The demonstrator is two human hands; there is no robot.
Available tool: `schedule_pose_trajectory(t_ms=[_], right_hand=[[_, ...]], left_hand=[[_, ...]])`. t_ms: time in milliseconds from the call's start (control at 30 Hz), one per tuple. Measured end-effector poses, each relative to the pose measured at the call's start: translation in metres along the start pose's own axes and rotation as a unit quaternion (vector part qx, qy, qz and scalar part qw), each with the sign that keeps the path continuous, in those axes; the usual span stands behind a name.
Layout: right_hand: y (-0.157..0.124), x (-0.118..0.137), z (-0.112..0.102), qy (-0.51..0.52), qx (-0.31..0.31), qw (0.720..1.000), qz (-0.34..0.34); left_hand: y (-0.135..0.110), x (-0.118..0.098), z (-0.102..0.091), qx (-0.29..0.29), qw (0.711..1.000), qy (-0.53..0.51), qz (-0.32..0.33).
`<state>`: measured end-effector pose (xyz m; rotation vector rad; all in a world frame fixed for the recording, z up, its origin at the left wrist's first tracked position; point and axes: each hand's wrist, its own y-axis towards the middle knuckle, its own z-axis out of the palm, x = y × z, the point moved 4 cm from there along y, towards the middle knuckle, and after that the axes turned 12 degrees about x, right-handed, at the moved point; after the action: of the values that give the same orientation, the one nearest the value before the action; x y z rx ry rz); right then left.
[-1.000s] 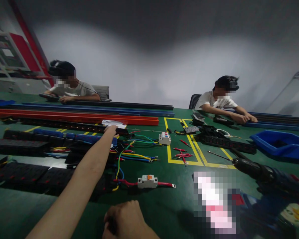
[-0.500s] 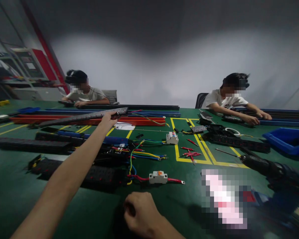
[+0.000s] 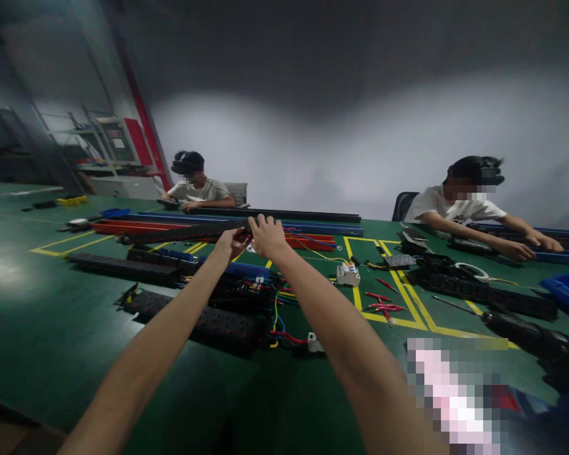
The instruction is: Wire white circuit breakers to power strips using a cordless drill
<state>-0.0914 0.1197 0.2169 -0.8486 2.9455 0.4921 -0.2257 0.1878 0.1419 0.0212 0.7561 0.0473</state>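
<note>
My left hand (image 3: 231, 244) is closed around the right end of a long black power strip (image 3: 189, 233), which is raised above the table at a slight tilt. Beside it, my right hand (image 3: 268, 236) grips the same end from above, with its fingers bent over the strip. The fingertips are partly hidden. Red and yellow-green wires (image 3: 313, 240) trail out from that end to the right. Nearer to me lie more black socket strips (image 3: 194, 316) with coloured wires. A white circuit breaker (image 3: 348, 274) stands right of my hands; another (image 3: 314, 342) is partly behind my right forearm.
Red and blue rails (image 3: 146, 225) lie across the green table behind the strip. Red wire pieces (image 3: 384, 307) sit inside yellow tape lines. At right are a power drill (image 3: 516, 328) and a blue bin (image 3: 566, 287). Two people (image 3: 201, 189) sit across the table.
My right hand has moved from a loose fist near the table's front up to the strip's end, joining my left hand. The strip now shows its darker side. The view has shifted left.
</note>
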Motion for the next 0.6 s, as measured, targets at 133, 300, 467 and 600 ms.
schedule_pose_trajectory(t_ms=[133,300,467,600], right_hand=[[0.011,-0.009,0.023,0.008,0.031,0.999,0.001],[0.015,-0.023,0.032,0.037,0.070,0.997,-0.001],[0.005,-0.015,0.026,0.058,0.072,0.996,-0.001],[-0.016,0.003,0.025,0.080,0.061,0.995,0.007]], left_hand=[[-0.010,0.002,-0.021,-0.004,0.999,-0.026,-0.046],[-0.015,0.002,-0.044,-0.010,0.997,-0.056,-0.056],[0.000,-0.022,-0.076,-0.090,0.992,-0.081,0.030],[0.013,-0.051,-0.096,-0.132,0.982,-0.085,0.109]])
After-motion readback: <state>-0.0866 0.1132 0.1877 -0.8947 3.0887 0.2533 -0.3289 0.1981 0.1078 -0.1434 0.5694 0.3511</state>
